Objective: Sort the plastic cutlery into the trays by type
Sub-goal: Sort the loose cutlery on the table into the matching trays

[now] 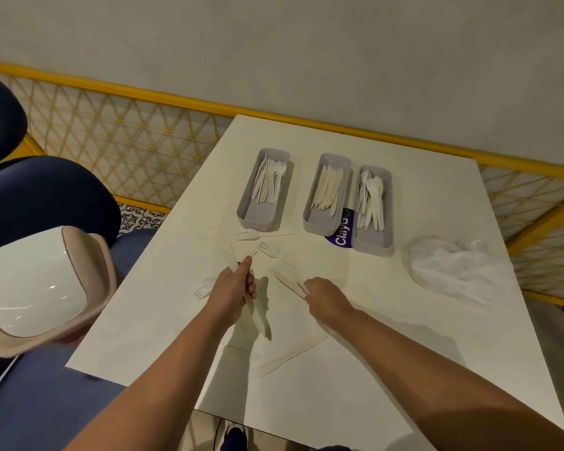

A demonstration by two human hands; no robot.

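Note:
Three grey trays stand in a row at the far side of the white table [388,353]: the left tray [253,219] holds forks, the middle tray [316,227] holds knives, the right tray [372,247] holds spoons. Loose white cutlery lies in front of them: a fork [246,236], a second fork [267,249], a third fork [203,288] left of my wrist. My left hand [233,286] is shut on a bunch of white knives [259,317] whose blades point toward me. My right hand [323,296] pinches a knife [288,281] lying on the table.
A crumpled clear plastic bag [459,271] lies at the table's right side. A purple sticker [344,232] shows between the middle and right trays. Left of the table are blue seats [46,196] and a white, pink-rimmed object [36,284]. A yellow lattice fence [127,141] runs behind.

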